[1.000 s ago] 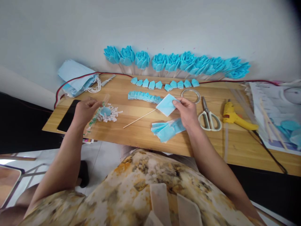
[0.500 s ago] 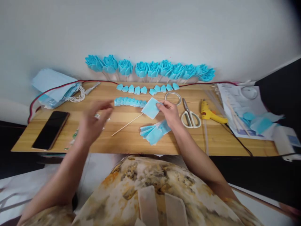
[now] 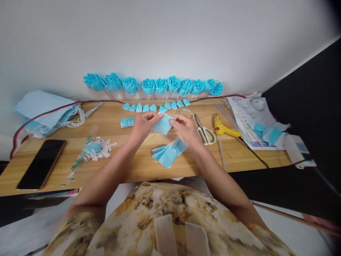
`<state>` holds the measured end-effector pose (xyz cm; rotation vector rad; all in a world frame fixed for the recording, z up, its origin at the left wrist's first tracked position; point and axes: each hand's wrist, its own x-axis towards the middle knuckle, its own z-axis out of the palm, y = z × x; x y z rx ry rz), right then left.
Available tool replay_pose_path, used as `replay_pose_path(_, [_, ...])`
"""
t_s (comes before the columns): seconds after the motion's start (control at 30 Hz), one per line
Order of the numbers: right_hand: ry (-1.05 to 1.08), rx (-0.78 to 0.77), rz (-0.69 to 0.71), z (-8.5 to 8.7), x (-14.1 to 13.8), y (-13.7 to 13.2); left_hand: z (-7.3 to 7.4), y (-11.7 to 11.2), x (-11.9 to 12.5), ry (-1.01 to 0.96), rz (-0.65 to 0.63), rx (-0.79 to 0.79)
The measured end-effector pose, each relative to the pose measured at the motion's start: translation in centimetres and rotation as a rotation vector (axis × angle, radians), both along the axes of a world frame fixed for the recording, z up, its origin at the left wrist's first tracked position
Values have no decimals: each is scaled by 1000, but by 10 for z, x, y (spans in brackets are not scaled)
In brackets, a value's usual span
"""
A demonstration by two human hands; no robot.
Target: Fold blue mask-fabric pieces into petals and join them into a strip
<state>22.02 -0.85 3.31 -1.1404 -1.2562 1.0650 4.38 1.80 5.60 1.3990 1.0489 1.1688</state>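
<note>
At frame centre, just above the desk (image 3: pixel 128 167), my left grip (image 3: pixel 144 124) and right grip (image 3: pixel 186 128) each pinch an opposite edge of the blue fabric square (image 3: pixel 162 125), which I judge should be held taut, corners matched, so any crease lands clean.

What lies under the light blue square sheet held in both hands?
A thin wooden skewer runs beneath the light blue square sheet; its far end is covered by it.
</note>
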Motion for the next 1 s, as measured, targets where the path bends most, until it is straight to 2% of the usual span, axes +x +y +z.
replay_pose_path(0.1, [147, -98, -26, -5, 2, 4, -2, 1, 1, -14, 80, 39])
replay_pose_path(0.23, [318, -183, 96, -2, -3, 6, -4, -3, -1, -45, 138, 34])
replay_pose_path(0.4, [261, -189, 220, 4, -22, 11, -10, -6, -4, -39, 136, 55])
replay_pose_path(0.6, [129, -98, 113, -1, -26, 19, -16, 0, -7, -76, 169, 51])
replay_pose_path(0.83, [-196, 144, -46, -12, -19, 13, -17, 4, -8, -149, 150, -111])
replay_pose_path(0.9, [-223, 183, -78, -15, -20, 12, -20, 5, -6, -203, 133, -158])
replay_pose_path(1.0, [-166, 163, -98, -20, -21, 13, -26, 6, -4, -258, 116, -175])
